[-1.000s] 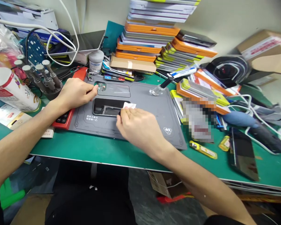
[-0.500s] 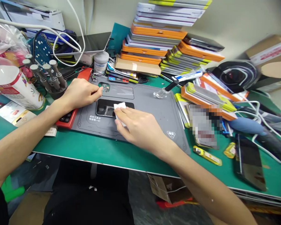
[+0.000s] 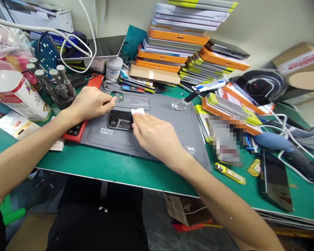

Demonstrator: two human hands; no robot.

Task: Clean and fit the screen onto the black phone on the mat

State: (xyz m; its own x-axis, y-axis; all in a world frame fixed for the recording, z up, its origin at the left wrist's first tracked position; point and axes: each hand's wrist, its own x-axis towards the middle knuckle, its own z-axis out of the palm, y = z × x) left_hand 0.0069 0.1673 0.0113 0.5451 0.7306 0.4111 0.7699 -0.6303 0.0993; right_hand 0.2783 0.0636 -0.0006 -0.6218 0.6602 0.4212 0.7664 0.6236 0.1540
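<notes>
the right hand (image 3: 157, 137) presses a small white folded wipe (image 3: 138, 112) with its extended fingers onto the dark rectangular phone (image 3: 119, 120), which lies flat on the grey rubber work mat (image 3: 170, 122); the fingers are mostly straight and flat, not curled, and the wipe sits under the fingertips at the right part of the phone; half a second ago the wipe was more to the left, nearer the middle of the phone, and one second ago it was at the right end, so the hand has gone left and come back to the right; the left hand (image 3: 90, 104) stays at the upper left corner of the phone, loosely curled, thumb and first finger pinched together at the phone edge, just beside a small green round part (image 3: 118, 97) on the mat; i cannot tell whether it grips the edge or only rests there; its place is almost the same as before; behind the mat stands a small white plastic jar (image 3: 114, 68), and a clear glass bottle (image 3: 178, 104) lies near the far right edge of the mat, both unmoved.
</notes>
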